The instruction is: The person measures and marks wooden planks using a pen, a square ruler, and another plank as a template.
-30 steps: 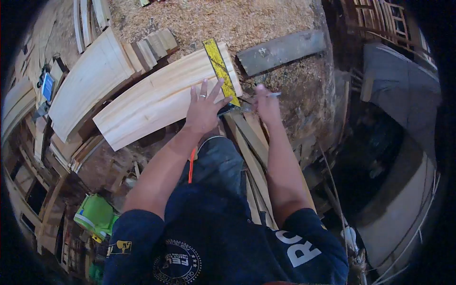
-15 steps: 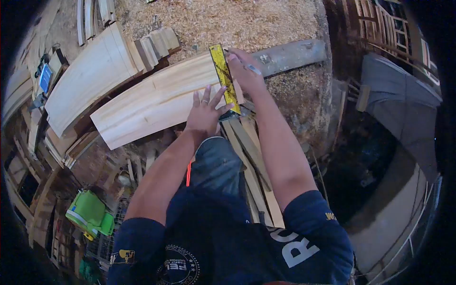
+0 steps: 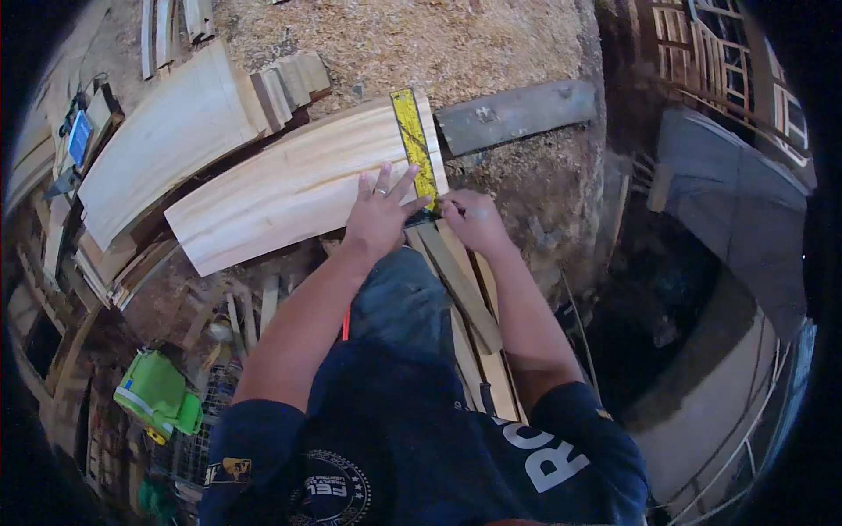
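A pale curved wooden board [image 3: 289, 184] lies in front of me. Across its right end rests a yellow square [image 3: 412, 140] with dark markings, its dark lower end at the board's near edge. My left hand [image 3: 379, 210] lies spread on the board, with fingertips at the yellow blade's left side. Beside the square's lower right end, my right hand [image 3: 476, 221] is closed in a pinch. Whatever it pinches is too small to make out.
A grey plank [image 3: 517, 116] extends right from the board's end. Another wide curved board [image 3: 167, 140] lies at the left, beside small wood blocks [image 3: 289, 83]. Long strips [image 3: 460, 285] lean below my hands. A green object [image 3: 158, 390] sits lower left; sawdust [image 3: 395, 44] covers the surface beyond.
My right hand has moved down along the square, from near its far end to its near end. My left hand stays spread on the board.
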{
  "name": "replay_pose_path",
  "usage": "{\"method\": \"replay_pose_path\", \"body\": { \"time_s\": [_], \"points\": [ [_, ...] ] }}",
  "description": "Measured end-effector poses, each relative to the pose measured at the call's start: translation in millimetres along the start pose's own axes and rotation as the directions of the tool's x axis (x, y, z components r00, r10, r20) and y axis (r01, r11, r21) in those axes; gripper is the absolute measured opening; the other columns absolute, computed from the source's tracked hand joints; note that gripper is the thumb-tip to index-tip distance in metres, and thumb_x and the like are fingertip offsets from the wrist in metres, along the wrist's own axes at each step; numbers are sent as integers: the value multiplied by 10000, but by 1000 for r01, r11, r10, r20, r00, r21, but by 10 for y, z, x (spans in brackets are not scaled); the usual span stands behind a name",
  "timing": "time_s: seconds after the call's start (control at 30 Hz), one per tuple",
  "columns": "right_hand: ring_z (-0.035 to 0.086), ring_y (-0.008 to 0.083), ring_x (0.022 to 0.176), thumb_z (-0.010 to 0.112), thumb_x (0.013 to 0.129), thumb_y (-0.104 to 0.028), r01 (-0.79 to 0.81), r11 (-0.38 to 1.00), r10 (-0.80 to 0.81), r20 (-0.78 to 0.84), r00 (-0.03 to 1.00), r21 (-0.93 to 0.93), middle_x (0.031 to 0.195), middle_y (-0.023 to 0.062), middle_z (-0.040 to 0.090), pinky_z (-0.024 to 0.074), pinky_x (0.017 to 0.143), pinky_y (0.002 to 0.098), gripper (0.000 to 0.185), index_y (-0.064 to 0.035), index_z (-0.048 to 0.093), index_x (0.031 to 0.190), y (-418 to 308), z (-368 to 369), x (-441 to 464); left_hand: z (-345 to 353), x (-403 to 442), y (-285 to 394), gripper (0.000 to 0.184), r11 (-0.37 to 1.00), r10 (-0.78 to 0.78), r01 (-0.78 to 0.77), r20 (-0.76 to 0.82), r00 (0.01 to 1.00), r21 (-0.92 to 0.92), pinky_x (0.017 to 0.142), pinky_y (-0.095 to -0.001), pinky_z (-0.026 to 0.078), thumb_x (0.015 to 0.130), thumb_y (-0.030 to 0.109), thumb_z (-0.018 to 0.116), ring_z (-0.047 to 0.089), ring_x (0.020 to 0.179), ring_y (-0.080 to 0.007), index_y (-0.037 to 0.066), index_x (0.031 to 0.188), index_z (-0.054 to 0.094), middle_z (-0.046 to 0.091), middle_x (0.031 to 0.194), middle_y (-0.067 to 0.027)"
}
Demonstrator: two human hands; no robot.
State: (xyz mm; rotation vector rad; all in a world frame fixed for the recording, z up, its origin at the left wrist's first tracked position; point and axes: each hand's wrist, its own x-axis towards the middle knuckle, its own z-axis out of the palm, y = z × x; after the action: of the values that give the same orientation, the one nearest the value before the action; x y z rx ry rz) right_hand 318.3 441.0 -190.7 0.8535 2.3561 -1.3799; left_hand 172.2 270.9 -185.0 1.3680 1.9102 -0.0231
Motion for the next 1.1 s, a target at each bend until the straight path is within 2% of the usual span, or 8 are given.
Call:
{"method": "replay_pose_path", "body": {
  "time_s": [0.1, 0.23, 0.33, 0.4, 0.47, 0.67, 0.9, 1.1],
  "points": [
    [687, 453, 782, 540, 982, -359, -110, 958, 136, 79, 988, -264, 830, 291, 675, 527, 734, 530, 411, 10, 719, 955, -226, -100, 543, 174, 51, -69, 905, 999, 33, -32, -20, 999, 30, 1178, -708, 217, 666, 320, 865, 132, 1553, -436, 398, 1492, 502, 135, 1712, -52],
    [704, 433, 882, 551, 988, -412, 63, 963, -78, -50, 996, -263, 932, 263, 714, 544, 809, 498, 417, -43, 737, 1048, -126, -131, 1340, 487, 84, -160, 818, 993, 75, -95, -240, 968, -75, 1159, -739, 203, 655, 253, 839, 147, 1547, -441, 379, 1422, 587, 212, 1694, -62],
    [692, 330, 1082, 528, 1011, -469, -157, 986, 150, -100, 984, -57, 1133, 229, 723, 521, 961, 413, 494, -91, 683, 1289, -241, -170, 1591, 581, 87, -164, 757, 992, 69, -96, -294, 953, -81, 1148, -739, 215, 664, 249, 799, 175, 1537, -453, 384, 1385, 612, 221, 1692, -53],
    [689, 267, 1070, 593, 1008, -292, 60, 990, -45, -120, 992, 128, 1136, 170, 740, 518, 969, 380, 373, -21, 691, 1245, -312, -167, 1641, 389, 37, -115, 760, 993, 58, -79, -209, 976, -92, 1145, -733, 226, 682, 269, 792, 183, 1534, -463, 389, 1405, 588, 177, 1707, -45],
    [699, 263, 1049, 612, 994, -227, 129, 988, -121, -101, 988, 80, 1117, 167, 747, 524, 961, 373, 327, -5, 701, 1217, -430, -238, 1506, 774, 117, -158, 815, 991, 108, -58, -475, 873, 118, 1153, -717, 237, 694, 296, 811, 169, 1539, -463, 415, 1452, 536, 137, 1716, -42],
    [702, 271, 975, 608, 997, -209, 84, 975, -38, -221, 975, 206, 1058, 159, 734, 533, 891, 370, 309, 12, 700, 1192, -17, 105, 937, 54, -60, -67, 893, 998, 58, -57, -81, 995, 17, 1160, -692, 267, 706, 318, 828, 179, 1538, -453, 421, 1514, 464, 117, 1716, -70],
    [713, 288, 923, 618, 964, -115, 41, 968, 24, -252, 967, 249, 986, 184, 738, 537, 889, 371, 220, 16, 734, 1097, 13, 258, -113, 71, -55, -62, 863, 997, 79, -77, -74, 994, 29, 1157, -676, 281, 724, 354, 824, 196, 1522, -475, 394, 1512, 475, 134, 1707, -88],
    [737, 292, 922, 685, 880, -88, -118, 991, 114, -68, 991, -69, 977, 168, 762, 558, 884, 386, 201, -3, 763, 1044, 171, 287, -427, 175, -136, -16, 794, 993, 90, -74, -197, 976, 88, 1105, -656, 342, 766, 323, 794, 280, 1480, -485, 332, 1500, 491, 216, 1672, -121]
  ]
}}
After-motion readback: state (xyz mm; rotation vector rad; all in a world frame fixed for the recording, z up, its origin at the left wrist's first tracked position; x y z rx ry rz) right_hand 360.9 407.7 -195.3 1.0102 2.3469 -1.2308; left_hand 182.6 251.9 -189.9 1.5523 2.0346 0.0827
